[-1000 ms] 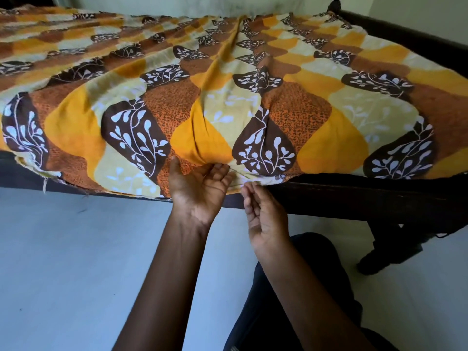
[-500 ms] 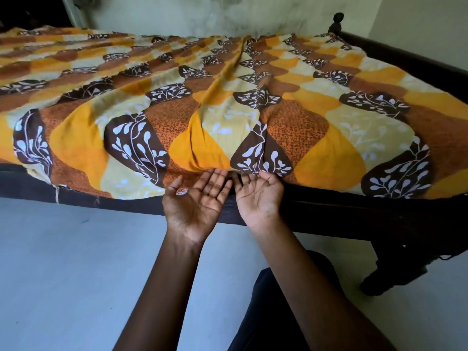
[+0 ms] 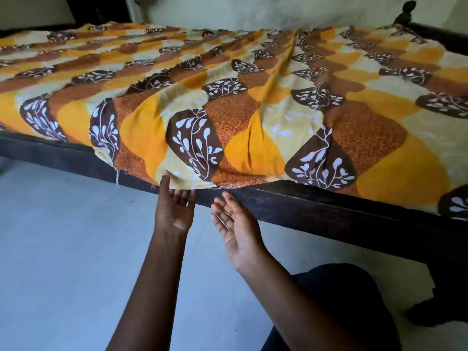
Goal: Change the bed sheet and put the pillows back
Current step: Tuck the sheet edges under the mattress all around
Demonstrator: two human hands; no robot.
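The bed sheet (image 3: 253,102), patterned in orange, yellow and brown with white leaves, is spread over the bed, and its near edge hangs a little over the dark wooden bed frame (image 3: 316,211). My left hand (image 3: 174,209) is palm up at the hanging hem. Its thumb rests against the front of the cloth and its fingertips reach just under the edge. My right hand (image 3: 238,224) is palm up with spread fingers in front of the frame rail and is not touching the sheet. No pillow is in view.
Pale floor (image 3: 63,249) runs along the near side of the bed. A dark bed leg (image 3: 440,295) stands at the lower right, and a bedpost knob (image 3: 405,11) is at the far right corner. My dark-clothed knee (image 3: 342,300) is at the bottom right.
Both hands have come away from the spot where they met under the hem. My left hand has moved left to a hanging part of the sheet, and my right hand has dropped off the cloth.
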